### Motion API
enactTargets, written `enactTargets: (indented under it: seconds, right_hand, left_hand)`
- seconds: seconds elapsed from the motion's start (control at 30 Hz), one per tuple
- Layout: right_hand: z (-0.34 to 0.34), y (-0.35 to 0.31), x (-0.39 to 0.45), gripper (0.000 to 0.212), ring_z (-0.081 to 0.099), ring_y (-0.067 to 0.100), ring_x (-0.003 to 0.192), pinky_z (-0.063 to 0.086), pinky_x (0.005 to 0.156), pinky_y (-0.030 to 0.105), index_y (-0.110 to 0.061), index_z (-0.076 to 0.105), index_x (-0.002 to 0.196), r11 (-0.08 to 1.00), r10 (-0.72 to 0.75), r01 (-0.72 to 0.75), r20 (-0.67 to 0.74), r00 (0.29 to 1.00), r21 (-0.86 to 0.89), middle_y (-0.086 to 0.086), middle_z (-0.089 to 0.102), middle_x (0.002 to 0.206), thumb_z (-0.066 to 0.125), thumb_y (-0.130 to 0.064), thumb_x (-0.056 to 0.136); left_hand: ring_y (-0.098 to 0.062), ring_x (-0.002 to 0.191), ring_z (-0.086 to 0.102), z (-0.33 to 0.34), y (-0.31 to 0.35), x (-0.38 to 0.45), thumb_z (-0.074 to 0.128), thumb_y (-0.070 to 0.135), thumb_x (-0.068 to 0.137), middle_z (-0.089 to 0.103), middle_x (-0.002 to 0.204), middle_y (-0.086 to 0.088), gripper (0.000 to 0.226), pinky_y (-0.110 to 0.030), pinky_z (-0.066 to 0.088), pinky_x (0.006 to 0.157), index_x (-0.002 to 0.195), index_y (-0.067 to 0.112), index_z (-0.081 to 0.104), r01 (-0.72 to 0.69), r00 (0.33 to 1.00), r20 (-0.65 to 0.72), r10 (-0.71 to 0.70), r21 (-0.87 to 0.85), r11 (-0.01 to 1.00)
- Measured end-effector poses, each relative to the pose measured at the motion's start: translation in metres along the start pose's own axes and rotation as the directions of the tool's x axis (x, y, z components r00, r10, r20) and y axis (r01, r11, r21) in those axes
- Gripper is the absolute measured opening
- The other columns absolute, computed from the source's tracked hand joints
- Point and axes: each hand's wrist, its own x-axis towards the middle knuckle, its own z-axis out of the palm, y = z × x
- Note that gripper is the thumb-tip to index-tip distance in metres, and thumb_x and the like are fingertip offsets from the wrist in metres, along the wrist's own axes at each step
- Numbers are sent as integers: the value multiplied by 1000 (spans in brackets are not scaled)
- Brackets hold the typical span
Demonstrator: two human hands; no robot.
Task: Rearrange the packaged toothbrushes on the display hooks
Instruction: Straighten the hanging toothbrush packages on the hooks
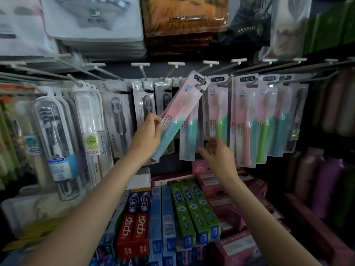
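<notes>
My left hand grips the lower half of a pink-and-teal packaged toothbrush. The pack is tilted, its top hole at the tip of a display hook. Behind it more packs of the same kind hang straight down. My right hand is raised below the hanging pink-and-green packs, fingers loosely spread, holding nothing. Further pink, teal and green packs hang on hooks to the right.
Grey and black toothbrush packs and clear boxed electric brushes hang at left. Toothpaste boxes and pink cartons lie stacked on the shelf below. Bagged goods hang above. Bottles stand at right.
</notes>
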Motion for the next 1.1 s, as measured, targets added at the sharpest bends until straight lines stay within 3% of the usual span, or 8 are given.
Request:
enactTargets:
  seconds: [0.1, 0.23, 0.4, 0.47, 0.67, 0.83, 1.0, 1.1]
  right_hand:
    - [13, -8, 6, 56, 57, 21, 105, 48, 84, 26, -6, 44, 128, 991, 88, -96, 89, 992, 92, 7, 60, 115, 69, -28, 82]
    - [29, -23, 4, 41, 59, 17, 93, 48, 70, 22, -13, 46, 123, 952, 96, -144, 183, 978, 270, 4, 62, 100, 63, -19, 87]
    - [41, -36, -11, 31, 54, 16, 109, 45, 96, 35, -18, 43, 128, 762, 68, -264, 332, 941, 591, 3, 56, 118, 43, -21, 96]
    - [42, -41, -14, 36, 53, 11, 109, 46, 93, 27, -18, 37, 131, 737, 42, -250, 326, 944, 628, -2, 54, 119, 44, -21, 96]
    - [46, -42, -18, 53, 49, 11, 114, 48, 86, 20, -14, 25, 141, 778, -33, -141, 264, 964, 612, -4, 48, 122, 49, -12, 94]
    - [45, -36, -16, 49, 52, 16, 116, 48, 92, 27, -16, 32, 140, 766, -65, -132, 280, 958, 629, 5, 52, 126, 49, -9, 95]
    - [37, -28, -11, 45, 53, 8, 99, 45, 90, 18, -19, 41, 139, 902, -123, -24, 310, 943, 431, 9, 49, 118, 49, -14, 95]
    - [30, -18, 0, 41, 52, 22, 111, 41, 97, 26, -8, 44, 135, 981, -28, -2, 152, 988, 192, 14, 49, 124, 47, -10, 95]
  left_hand:
    - [-14, 84, 48, -1, -1, 0, 39, 17, 98, 57, 115, -11, 20, -40, 49, 78, 113, 4, 44, -1, 1000, -3, 1, -5, 1000]
    - [-14, 84, 50, -1, 0, -1, 39, 17, 98, 54, 106, -5, 19, -39, 48, 77, 113, 5, 44, -9, 1000, -14, 9, -29, 1000]
    - [-15, 82, 52, 2, 3, -5, 39, 17, 98, 48, 97, 2, 19, -28, 46, 68, 112, 5, 43, -29, 999, -27, 27, -59, 998]
    - [-15, 81, 53, 2, 4, -6, 41, 16, 97, 48, 96, 2, 19, -29, 48, 68, 112, 4, 43, -35, 999, -31, 33, -60, 998]
    - [-9, 100, 50, 6, 4, -15, 58, 17, 89, 46, 114, 4, 33, -7, 43, 65, 112, 15, 35, -34, 995, 87, 47, -143, 989]
    - [-14, 126, 41, -1, 0, -8, 68, 25, 82, 43, 138, -1, 85, -34, 38, 103, 145, 23, 12, 219, 962, 238, -134, -380, 899]
    - [-5, 102, 56, -7, 1, -5, 68, 22, 81, 59, 114, 5, 50, -18, 47, 82, 126, 23, 44, 257, 940, 319, -119, -436, 863]
    - [0, 94, 58, -14, 0, -2, 67, 19, 83, 59, 104, 13, 43, -19, 48, 80, 118, 26, 43, 253, 939, 326, -109, -439, 862]
